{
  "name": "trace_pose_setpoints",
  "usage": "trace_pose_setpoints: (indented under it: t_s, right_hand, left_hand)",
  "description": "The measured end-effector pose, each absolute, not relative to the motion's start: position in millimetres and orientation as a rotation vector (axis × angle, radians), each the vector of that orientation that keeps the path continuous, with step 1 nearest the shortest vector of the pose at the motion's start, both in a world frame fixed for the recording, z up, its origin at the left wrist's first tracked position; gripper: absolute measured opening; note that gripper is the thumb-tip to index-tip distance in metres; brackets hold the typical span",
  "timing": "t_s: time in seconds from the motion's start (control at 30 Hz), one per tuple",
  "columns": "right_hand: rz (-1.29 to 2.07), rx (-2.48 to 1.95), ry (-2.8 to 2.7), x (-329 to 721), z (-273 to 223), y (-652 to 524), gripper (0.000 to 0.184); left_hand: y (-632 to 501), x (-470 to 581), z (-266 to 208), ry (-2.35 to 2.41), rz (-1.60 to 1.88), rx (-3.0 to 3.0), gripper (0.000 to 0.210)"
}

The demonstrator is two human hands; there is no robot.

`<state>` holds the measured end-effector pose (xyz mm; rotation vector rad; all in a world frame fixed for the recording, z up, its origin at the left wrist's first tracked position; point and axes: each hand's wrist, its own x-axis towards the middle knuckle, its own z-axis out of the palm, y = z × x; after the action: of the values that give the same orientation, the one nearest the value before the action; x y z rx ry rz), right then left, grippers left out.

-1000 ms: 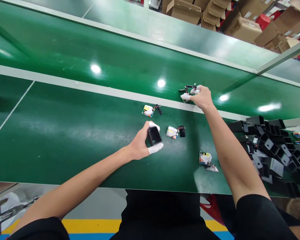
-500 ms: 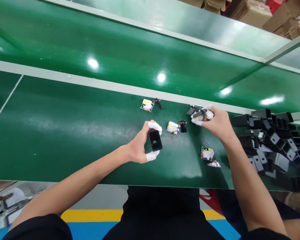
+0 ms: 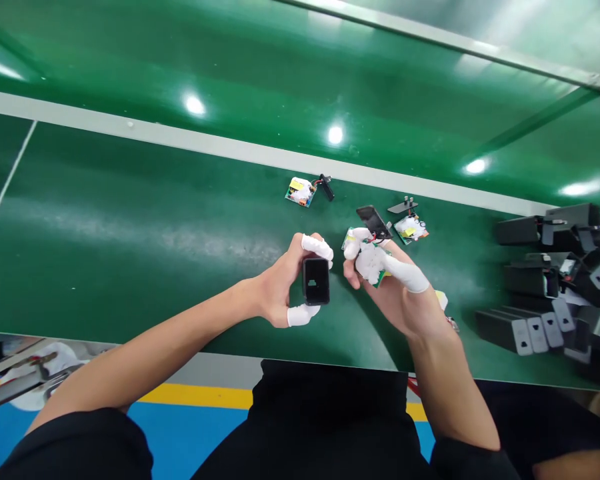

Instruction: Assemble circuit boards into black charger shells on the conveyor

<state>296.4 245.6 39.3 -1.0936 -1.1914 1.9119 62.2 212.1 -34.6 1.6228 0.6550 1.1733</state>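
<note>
My left hand point(image 3: 290, 283), white finger cots on its fingertips, grips a black rectangular housing point(image 3: 317, 282) with its open end facing up. To the right, my right hand point(image 3: 390, 273) holds a circuit board point(image 3: 371, 263) covered in white filler between thumb and fingers. A dark end plate point(image 3: 373, 221) hangs off that board on short wires, tilted above the fingers. Partly hidden behind these fingers lies another board point(image 3: 347, 238). A further board point(image 3: 411, 229) with a grey end plate point(image 3: 403, 207) rests just beyond my right hand.
Near the back ledge point(image 3: 230, 148) lies a board point(image 3: 301, 191) wired to a black end plate point(image 3: 327, 187). Another board point(image 3: 441, 300) is mostly hidden by my right wrist. Several black housings point(image 3: 505, 327) are heaped at the right of the green table point(image 3: 130, 227).
My right hand has moved left, toward the housing, carrying a circuit board. A board with a grey plate now shows where that hand was. My left hand keeps the housing; the view has shifted.
</note>
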Motion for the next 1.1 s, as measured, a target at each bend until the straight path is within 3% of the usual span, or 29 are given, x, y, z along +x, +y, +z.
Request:
trace_pose_setpoints:
  t_s: [0.23,0.47,0.77,0.97,1.1]
  right_hand:
    - [1.658,-1.079,-1.252,305,13,246,0.059]
    - [1.66,-0.932,-1.173,306,11,244,0.069]
    - [1.812,-0.807,-1.059,300,6,243,0.068]
    - [1.651,-0.835,-1.072,299,8,244,0.062]
    - [1.608,-0.912,-1.049,299,6,243,0.069]
  left_hand:
    - [217,66,-37,0.528,1.301,1.598,0.061]
    - [215,67,-35,0.546,1.318,1.644,0.056]
    - [210,69,-29,0.791,1.516,2.011,0.067]
    - [207,77,-35,1.012,1.731,2.046,0.055]
    - [202,80,-41,1.037,1.709,1.8,0.051]
